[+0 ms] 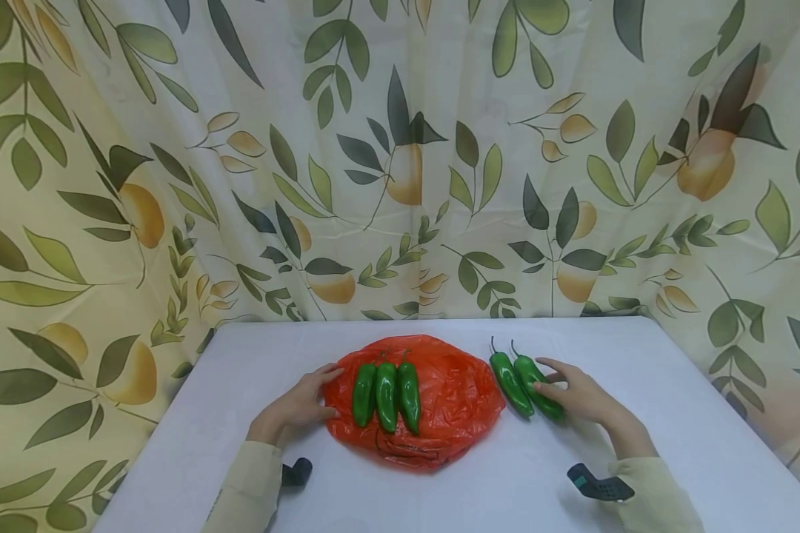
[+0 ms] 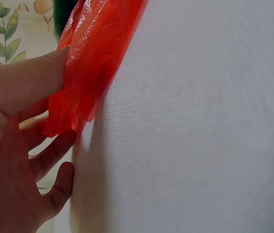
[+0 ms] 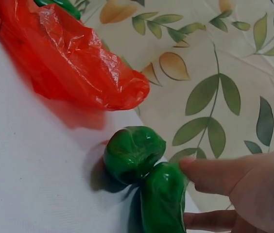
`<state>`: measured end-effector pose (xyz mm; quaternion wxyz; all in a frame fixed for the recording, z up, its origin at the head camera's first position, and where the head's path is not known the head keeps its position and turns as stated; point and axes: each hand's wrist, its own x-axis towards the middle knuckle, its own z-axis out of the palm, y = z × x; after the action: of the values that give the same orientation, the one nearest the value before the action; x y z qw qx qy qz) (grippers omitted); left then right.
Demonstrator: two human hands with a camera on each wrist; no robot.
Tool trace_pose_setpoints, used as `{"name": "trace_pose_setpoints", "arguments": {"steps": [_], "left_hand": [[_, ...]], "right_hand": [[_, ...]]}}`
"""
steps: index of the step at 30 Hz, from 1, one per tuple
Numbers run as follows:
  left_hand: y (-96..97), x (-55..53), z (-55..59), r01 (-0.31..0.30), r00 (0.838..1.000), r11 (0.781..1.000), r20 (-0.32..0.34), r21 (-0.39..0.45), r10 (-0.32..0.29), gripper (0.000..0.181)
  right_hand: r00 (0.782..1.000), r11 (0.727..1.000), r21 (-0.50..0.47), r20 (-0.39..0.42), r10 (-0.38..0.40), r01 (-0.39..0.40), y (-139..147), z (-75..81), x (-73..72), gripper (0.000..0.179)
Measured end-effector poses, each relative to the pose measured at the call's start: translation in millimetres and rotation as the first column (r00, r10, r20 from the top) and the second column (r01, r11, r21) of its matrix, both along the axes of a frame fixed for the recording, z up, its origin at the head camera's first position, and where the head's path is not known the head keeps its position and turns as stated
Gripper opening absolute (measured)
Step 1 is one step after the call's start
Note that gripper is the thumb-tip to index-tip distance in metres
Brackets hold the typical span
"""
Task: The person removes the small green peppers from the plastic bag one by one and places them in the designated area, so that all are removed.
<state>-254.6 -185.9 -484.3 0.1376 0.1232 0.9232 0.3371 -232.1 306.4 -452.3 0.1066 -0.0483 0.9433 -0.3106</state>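
A crumpled red plastic bag [image 1: 460, 392] lies spread on the table, with three green chili peppers [image 1: 387, 397] side by side on its left part. My left hand [image 1: 303, 400] is at the bag's left edge; in the left wrist view, thumb and curled fingers hold the bag's edge [image 2: 91, 73] between them. Two more green chili peppers [image 1: 509, 383] lie to the right of the bag, close together, stems pointing away. My right hand [image 1: 576, 391] is at the rightmost pepper [image 3: 163, 199], its thumb touching it and its fingers loosely bent, partly hidden in the right wrist view.
The white tabletop [image 1: 480, 492] carries the bag and peppers. A leaf-and-fruit patterned curtain [image 1: 413, 244] hangs behind its far edge. Dark wrist devices show beside the left sleeve [image 1: 247, 481] and the right sleeve [image 1: 656, 492].
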Motion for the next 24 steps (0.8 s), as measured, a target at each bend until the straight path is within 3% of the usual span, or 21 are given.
{"name": "trace_pose_setpoints", "arguments": {"steps": [15,24], "left_hand": [[-0.5,-0.9,0.1,-0.002,1.000,1.000,-0.003,-0.021,0.002,0.077],[0.1,-0.5,-0.6,-0.009,1.000,1.000,-0.002,-0.001,0.009,0.077]], "right_hand": [[1.000,0.996,0.085,0.008,-0.027,0.026,-1.0,11.6,3.7,0.070],[0.997,0.996,0.072,-0.064,-0.042,0.047,-6.8,19.1,7.3,0.068]]}}
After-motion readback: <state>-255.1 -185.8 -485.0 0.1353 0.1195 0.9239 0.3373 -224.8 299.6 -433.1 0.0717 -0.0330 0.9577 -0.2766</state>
